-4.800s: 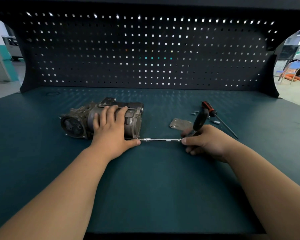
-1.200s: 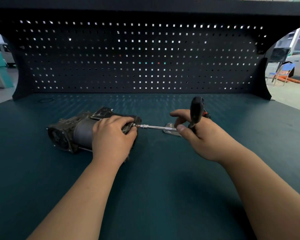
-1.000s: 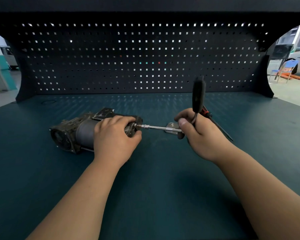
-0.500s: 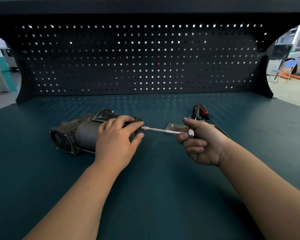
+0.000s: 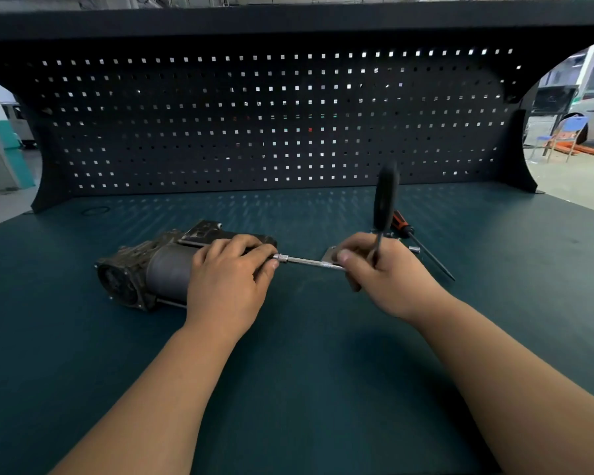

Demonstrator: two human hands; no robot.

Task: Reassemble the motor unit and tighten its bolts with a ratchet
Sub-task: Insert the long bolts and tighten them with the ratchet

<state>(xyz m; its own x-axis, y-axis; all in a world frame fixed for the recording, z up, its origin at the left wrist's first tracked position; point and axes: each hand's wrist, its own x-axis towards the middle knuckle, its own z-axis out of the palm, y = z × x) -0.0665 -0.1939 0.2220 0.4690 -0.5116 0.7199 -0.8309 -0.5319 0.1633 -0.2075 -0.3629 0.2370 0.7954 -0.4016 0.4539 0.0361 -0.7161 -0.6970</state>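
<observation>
Motor (image 5: 141, 272) is lying on its side, left of centre on the counter (image 5: 288, 371). Left hand (image 5: 227, 279) is draped over its right end, fingers curled round the housing. Right hand (image 5: 381, 274) has its fingers wrapped round the ratchet (image 5: 386, 197) near the head, handle sticking straight up. The extension bar (image 5: 306, 261) runs level into the motor's end. Screwdriver (image 5: 402, 227) is just behind the right hand.
</observation>
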